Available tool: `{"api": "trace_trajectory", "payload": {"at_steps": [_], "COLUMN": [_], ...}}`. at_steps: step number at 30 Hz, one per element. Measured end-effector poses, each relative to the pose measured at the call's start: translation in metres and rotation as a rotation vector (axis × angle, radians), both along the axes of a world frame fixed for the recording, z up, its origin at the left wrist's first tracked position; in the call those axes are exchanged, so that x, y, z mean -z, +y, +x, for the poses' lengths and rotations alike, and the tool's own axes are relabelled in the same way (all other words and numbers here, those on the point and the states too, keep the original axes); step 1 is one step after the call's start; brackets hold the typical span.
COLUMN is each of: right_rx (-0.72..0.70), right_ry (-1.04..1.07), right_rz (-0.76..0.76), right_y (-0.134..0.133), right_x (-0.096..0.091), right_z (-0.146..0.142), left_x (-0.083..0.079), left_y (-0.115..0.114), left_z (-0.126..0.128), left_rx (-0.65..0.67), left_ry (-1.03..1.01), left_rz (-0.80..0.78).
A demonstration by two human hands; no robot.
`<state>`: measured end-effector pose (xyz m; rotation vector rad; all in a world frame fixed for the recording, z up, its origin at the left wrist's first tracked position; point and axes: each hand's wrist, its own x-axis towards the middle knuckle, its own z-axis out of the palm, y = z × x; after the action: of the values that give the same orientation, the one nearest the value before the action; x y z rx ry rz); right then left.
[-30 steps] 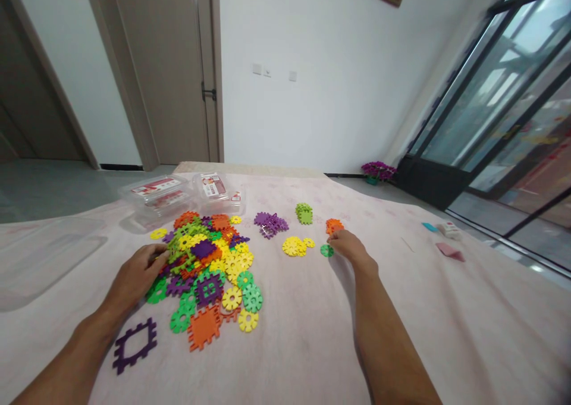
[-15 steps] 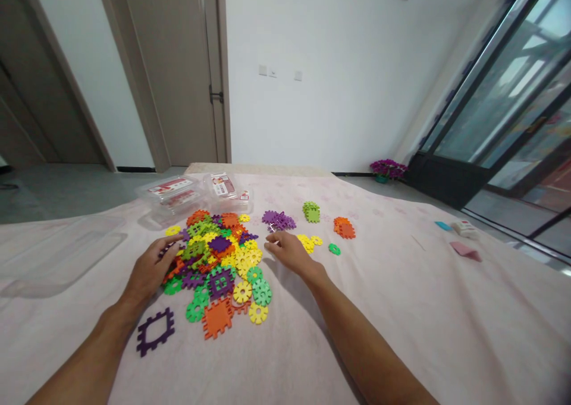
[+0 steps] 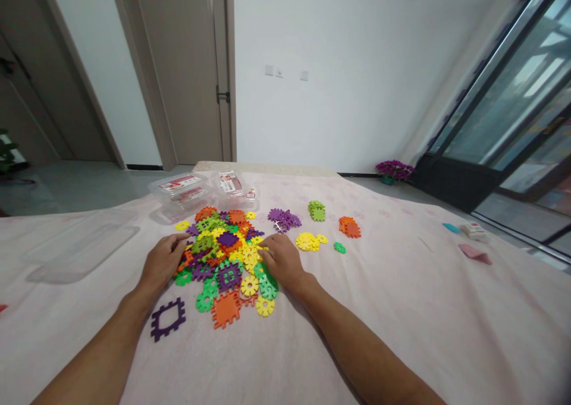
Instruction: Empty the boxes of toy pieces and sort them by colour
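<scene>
A heap of plastic interlocking pieces [image 3: 227,238] lies in front of me, with yellow and green notched discs and orange and purple squares. My left hand [image 3: 163,262] rests at the heap's left edge, fingers bent and the thumb apart from them; its other fingertips are hidden. On the heap's right side, my right hand [image 3: 283,259] touches the yellow discs [image 3: 250,255], its thumb and forefinger a little apart. Nearer to me are an orange square piece [image 3: 226,308] and a hollow dark purple square frame [image 3: 154,327].
Beyond the heap stand clear plastic boxes [image 3: 182,191]; a clear tray [image 3: 84,250] lies left. Small groups sit to the right: purple pieces [image 3: 285,219], yellow discs [image 3: 307,242], light green pieces [image 3: 317,211], orange pieces [image 3: 350,227] and a green disc [image 3: 339,248]. A pink cloth [image 3: 401,322] covers the table.
My right hand has moved left and down from beside the purple group onto the heap's yellow discs. My left hand stays at the heap's left edge. The view has shifted slightly.
</scene>
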<state>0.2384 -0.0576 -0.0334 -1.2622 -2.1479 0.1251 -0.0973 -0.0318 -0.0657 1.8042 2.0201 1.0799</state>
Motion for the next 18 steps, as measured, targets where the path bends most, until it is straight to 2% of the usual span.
{"api": "trace_trajectory", "payload": {"at_steps": [5,8,14,18], "right_rx": [-0.397,-0.521,-0.505,-0.386], "right_ry": [-0.099,-0.194,-0.288,-0.236], "right_rz": [0.053,0.032,0.074,0.051], "right_y": [-0.016,-0.02,-0.017,-0.016], "right_x": [-0.015,-0.015,-0.007,-0.004], "right_z": [-0.021,-0.027,-0.028,-0.026], "left_x": [-0.004,-0.006,-0.006,-0.004], "left_y": [-0.002,-0.003,-0.002,-0.002], "left_z": [0.001,0.002,0.003,0.001], "left_rx": [0.035,0.057,0.062,0.064], "left_ry": [0.057,0.073,0.093,0.093], "left_rz": [-0.016,-0.007,-0.015,-0.025]}}
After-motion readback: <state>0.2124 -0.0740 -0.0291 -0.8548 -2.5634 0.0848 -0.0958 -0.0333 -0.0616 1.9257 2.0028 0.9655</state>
